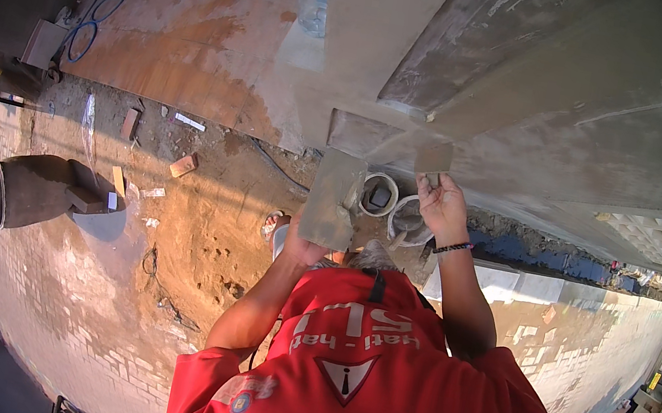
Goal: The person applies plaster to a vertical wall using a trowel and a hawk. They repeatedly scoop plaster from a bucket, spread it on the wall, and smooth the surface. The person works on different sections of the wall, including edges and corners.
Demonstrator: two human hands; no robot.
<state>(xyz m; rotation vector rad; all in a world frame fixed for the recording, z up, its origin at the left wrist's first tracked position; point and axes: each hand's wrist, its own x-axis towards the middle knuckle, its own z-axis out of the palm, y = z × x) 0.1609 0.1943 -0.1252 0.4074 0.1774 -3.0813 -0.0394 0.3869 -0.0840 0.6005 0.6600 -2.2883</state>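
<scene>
My left hand (pixel 304 251) is closed on the near end of a flat rectangular plastering board (pixel 331 193), grey and smeared, with a small lump of grey paste near its right edge. Most of its fingers are hidden under the board. My right hand (pixel 441 205), with a dark bracelet at the wrist, pinches a small flat scraper (pixel 434 157). The scraper's blade lies at the grey plastered wall (pixel 525 143), just below its recessed panels; whether it touches cannot be told.
Below the wall stand a round bucket (pixel 366 208) with a dark block inside and a second pale bucket (pixel 399 228). A plastic bottle (pixel 312 6) stands on the tiled ledge (pixel 190 52). A blue hose (pixel 98 14), a black barrel (pixel 35 194) and a brick (pixel 183 165) lie leftward.
</scene>
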